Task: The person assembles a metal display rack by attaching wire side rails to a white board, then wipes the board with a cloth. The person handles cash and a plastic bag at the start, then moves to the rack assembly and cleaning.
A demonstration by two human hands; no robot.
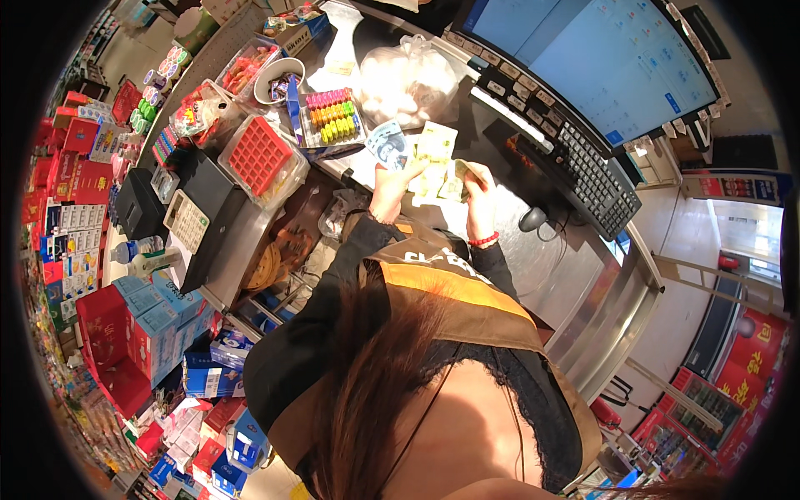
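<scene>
Over the bright metal counter (546, 250), my left hand (390, 193) is closed on banknotes. A bluish banknote (388, 146) sticks up from it, beside several yellow-green banknotes (435, 150) fanned between my hands. My right hand (481, 198), with a red bead bracelet (483, 240) at its wrist, pinches the right edge of the yellow-green notes. Strong light washes out the lower notes, so their number is hard to make out. Just beyond the notes stands a clear plastic bag (408, 82) of pale round items.
On the right are a monitor (583, 58), a keyboard (596, 179) and a mouse (532, 219). To the left stand a box of colourful small items (332, 117), a red gridded tray (257, 154), a white tub (279, 81) and a calculator (188, 220). Stacked boxes (154, 333) fill the lower left.
</scene>
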